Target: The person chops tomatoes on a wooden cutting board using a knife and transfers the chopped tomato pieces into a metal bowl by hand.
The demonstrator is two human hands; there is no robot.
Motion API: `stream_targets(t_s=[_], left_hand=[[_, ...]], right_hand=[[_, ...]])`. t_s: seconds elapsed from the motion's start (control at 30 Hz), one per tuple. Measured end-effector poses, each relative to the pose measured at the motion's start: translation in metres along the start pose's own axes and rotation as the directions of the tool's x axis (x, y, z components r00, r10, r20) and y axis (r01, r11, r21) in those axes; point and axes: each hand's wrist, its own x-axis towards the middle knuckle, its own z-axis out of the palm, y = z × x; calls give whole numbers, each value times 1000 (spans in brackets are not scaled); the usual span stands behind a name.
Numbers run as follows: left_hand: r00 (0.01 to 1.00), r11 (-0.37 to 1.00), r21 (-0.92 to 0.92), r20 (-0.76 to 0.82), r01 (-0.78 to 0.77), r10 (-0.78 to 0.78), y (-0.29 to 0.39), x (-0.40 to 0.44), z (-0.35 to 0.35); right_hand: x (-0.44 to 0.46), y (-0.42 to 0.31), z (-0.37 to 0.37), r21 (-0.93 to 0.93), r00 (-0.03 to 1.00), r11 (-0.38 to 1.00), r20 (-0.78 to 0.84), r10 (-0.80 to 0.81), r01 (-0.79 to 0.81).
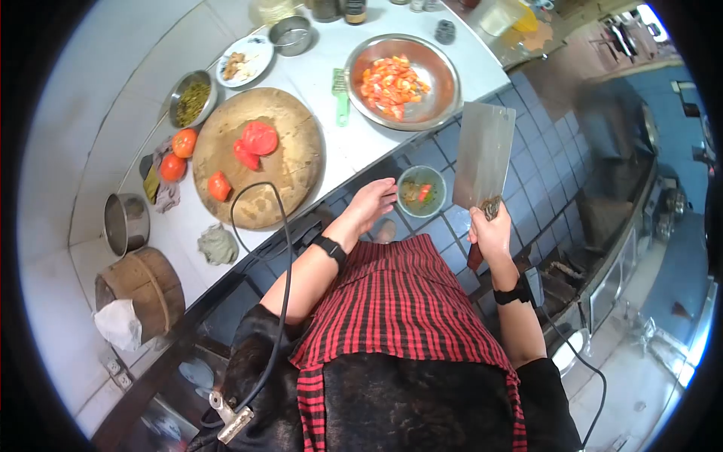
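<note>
My right hand [491,232] is wrapped round the handle of a large cleaver [484,154], its broad blade upright to the right of the counter. My left hand [371,205] has its fingers apart and holds nothing, just left of a small bin [422,192] with red and green scraps inside. On the round wooden board [290,169] lie red tomato pieces [260,138] and another tomato piece [219,186] at the lower left. A steel bowl [444,83] holds chopped tomato [392,83] at the counter's front edge.
Two whole tomatoes [173,167] sit left of the board, near a bowl of green bits [193,102]. A green peeler-like tool [341,98], a white plate [256,53] and a metal cup [291,35] stand behind. A black cable [288,260] hangs across the view.
</note>
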Motion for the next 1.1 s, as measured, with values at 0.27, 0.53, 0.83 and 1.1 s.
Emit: stream_targets(t_s=[0.27, 0.53, 0.83, 1.1], left_hand=[[771, 899, 187, -464, -396, 436, 57, -105, -172], [300, 632, 760, -574, -151, 762, 91, -111, -315], [375, 586, 790, -495, -183, 784, 95, -128, -287], [288, 9, 962, 73, -274, 955, 102, -134, -308]], right_hand=[[-15, -10, 113, -138, 907, 982, 416, -59, 128], [-25, -54, 267, -398, 696, 728, 702, -150, 558], [-26, -35, 368, -484, 602, 419, 769, -215, 768], [-16, -57, 375, -515, 542, 215, 836, -87, 830]])
